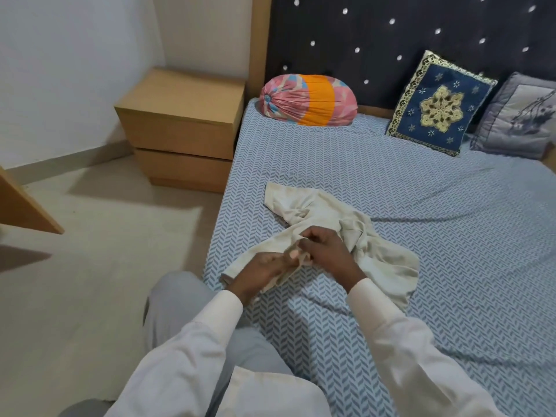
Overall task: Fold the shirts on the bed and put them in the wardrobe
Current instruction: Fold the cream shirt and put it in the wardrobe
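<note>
A crumpled cream shirt (304, 206) lies on the bed (421, 236) near its left edge, one sleeve stretched toward the bolster and the body bunched to the right. My left hand (267, 266) and my right hand (325, 248) meet over the shirt's near part. Both pinch the same fold of cloth between curled fingers. The cloth under my hands is hidden. No wardrobe is in view.
A wooden bedside cabinet (183, 127) stands left of the bed. A pink and orange bolster (307, 99), a blue embroidered cushion (439, 106) and a grey cushion (517, 115) lean at the dark headboard. A wooden panel edge (24, 206) juts in at far left over the floor.
</note>
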